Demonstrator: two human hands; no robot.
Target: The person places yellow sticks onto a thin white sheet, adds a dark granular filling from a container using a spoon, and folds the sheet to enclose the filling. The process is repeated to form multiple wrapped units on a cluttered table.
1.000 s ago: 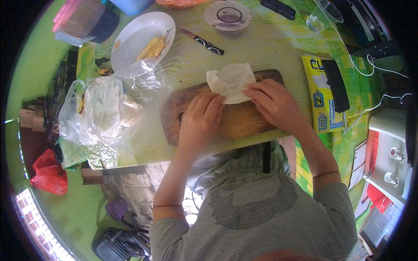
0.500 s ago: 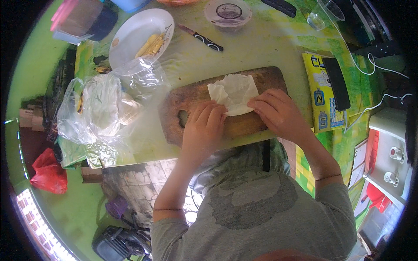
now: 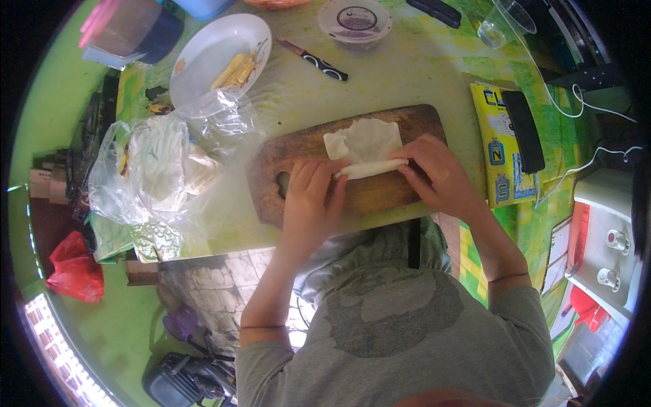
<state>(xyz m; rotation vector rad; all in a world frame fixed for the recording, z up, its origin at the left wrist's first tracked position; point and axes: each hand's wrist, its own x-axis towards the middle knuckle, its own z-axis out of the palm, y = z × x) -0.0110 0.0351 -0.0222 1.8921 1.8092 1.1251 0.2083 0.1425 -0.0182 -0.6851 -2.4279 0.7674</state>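
Observation:
A thin white wrapper sheet [image 3: 366,139] lies on a wooden cutting board [image 3: 291,149], its near edge rolled into a narrow tube. My left hand [image 3: 315,186] pinches the left end of this roll. At its right end, my right hand [image 3: 434,173] grips it between thumb and fingers. The far part of the sheet is still flat on the board, with an uneven edge. Whatever is inside the roll is hidden.
Left of the board sits a clear plastic bag [image 3: 163,166] with pale sheets inside. Behind it, a white plate [image 3: 196,57] holds banana pieces [image 3: 237,70]. A knife [image 3: 313,60] and lidded tub [image 3: 355,22] lie beyond the board. A black phone [image 3: 523,132] rests on a yellow booklet [image 3: 491,125] at right.
The near edge of the sheet is now folded over into a narrow roll. My thumbs have come under its ends, and both hands stay near the same place on the board.

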